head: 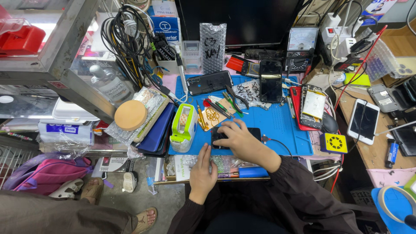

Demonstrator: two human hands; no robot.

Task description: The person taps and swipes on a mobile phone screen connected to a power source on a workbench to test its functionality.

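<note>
Right hand (238,138) fingers spread flat on one dark phone (216,138), left hand (202,173) loosely curled at table (281,125) edge, two black phones (271,81) behind

black monitor screen (238,19) behind mat

We see a cluttered worktop (377,156) carrying a blue mat (277,125). On the mat lie a dark phone (271,81), a black back cover (209,82), tweezers (232,102) and a green-and-white device (183,128). A white phone (364,121) lies beside it.
</note>
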